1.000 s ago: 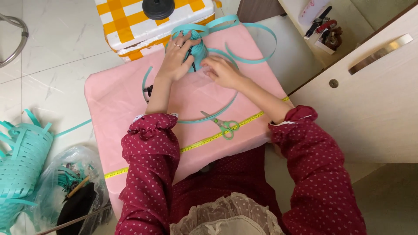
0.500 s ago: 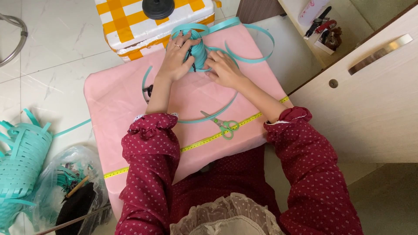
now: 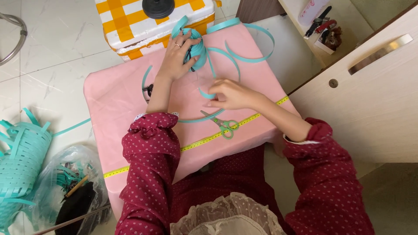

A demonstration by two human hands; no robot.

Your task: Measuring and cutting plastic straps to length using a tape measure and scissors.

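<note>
My left hand [image 3: 176,56] grips a roll of teal plastic strip [image 3: 197,50] at the far edge of a pink-covered low table [image 3: 117,95]. My right hand [image 3: 228,93] sits nearer to me, pinching the loose end of the teal strip [image 3: 207,93] against the pink cloth. Loops of the strip [image 3: 257,43] curl away to the far right of the table. Small scissors with green handles [image 3: 222,126] lie just below my right hand, next to a yellow measuring tape [image 3: 204,141] that runs across the table.
An orange-and-white checked box [image 3: 130,26] with a black round lid stands behind the table. A half-woven teal basket [image 3: 19,161] and a clear bag of tools [image 3: 72,191] lie on the tiled floor at left. A cream cabinet [image 3: 370,100] stands at right.
My right hand has left the roll and come toward me along the strip, down to the middle of the table. My left hand stays on the roll.
</note>
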